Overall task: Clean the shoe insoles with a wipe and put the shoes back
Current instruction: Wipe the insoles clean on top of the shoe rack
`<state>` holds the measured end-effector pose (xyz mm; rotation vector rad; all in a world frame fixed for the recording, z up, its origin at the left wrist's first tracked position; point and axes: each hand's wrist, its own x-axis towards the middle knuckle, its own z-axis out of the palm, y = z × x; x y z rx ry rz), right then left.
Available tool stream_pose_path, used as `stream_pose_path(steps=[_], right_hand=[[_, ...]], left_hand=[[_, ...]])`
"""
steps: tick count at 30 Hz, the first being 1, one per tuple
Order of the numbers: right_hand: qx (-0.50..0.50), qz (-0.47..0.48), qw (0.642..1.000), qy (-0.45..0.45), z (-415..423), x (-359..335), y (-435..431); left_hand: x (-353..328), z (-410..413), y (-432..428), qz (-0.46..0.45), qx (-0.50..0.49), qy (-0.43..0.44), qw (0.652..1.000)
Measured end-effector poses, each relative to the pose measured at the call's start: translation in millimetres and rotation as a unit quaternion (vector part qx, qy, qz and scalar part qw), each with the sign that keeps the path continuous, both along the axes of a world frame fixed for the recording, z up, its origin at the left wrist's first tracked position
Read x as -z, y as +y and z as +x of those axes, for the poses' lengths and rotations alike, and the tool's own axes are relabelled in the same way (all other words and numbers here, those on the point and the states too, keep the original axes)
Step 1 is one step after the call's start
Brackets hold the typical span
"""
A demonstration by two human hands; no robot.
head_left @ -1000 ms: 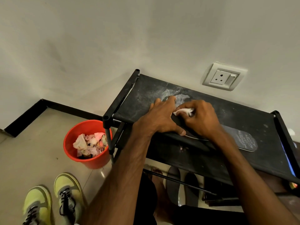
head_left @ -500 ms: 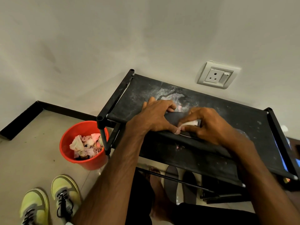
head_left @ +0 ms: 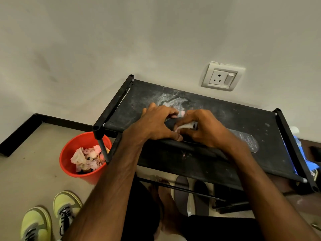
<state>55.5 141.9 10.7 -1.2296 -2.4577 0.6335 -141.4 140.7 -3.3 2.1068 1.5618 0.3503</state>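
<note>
While the wipe [head_left: 185,126] is on the insole [head_left: 246,140]: cleaning seems midway, not finished.
Right hand [head_left: 205,129]: fingers pinch the wipe and press it to the toe end.
Left hand [head_left: 156,126]: fingers curl round that toe end, steadying it.
Insole: flat on the rack [head_left: 225,164], heel toward 3 o'clock.
Floor insoles [head_left: 181,192]: two at 6 o'clock (cleaned or not, cannot tell).
Shoes [head_left: 66,206]: at 7 o'clock, not yet put back.

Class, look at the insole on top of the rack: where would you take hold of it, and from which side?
Take the heel end of the insole, coming from the right. The left hand holds the toe end and the right hand presses the wipe there, so only the rounded heel lies bare. Thin and flat, so probably pinch its edge.
</note>
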Motion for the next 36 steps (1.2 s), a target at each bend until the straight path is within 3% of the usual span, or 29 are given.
stream_pose_path(steps=[7,15,22,29,36], right_hand=[[0.024,-0.113,0.993,-0.013,60,-8,-12],[0.004,-0.038,0.999,0.005,28,3,-12],[0.165,-0.002,0.986,0.014,28,12,20],[0.023,-0.048,0.998,0.026,25,5,-10],[0.194,-0.004,0.981,0.010,24,13,22]], left_hand=[[1,1,2,0.008,-0.003,0.005,1.000],[1,0,2,0.004,0.001,0.008,1.000],[2,2,2,-0.013,-0.001,0.019,1.000],[4,2,4,-0.015,0.001,0.006,1.000],[4,2,3,-0.028,-0.001,0.002,1.000]])
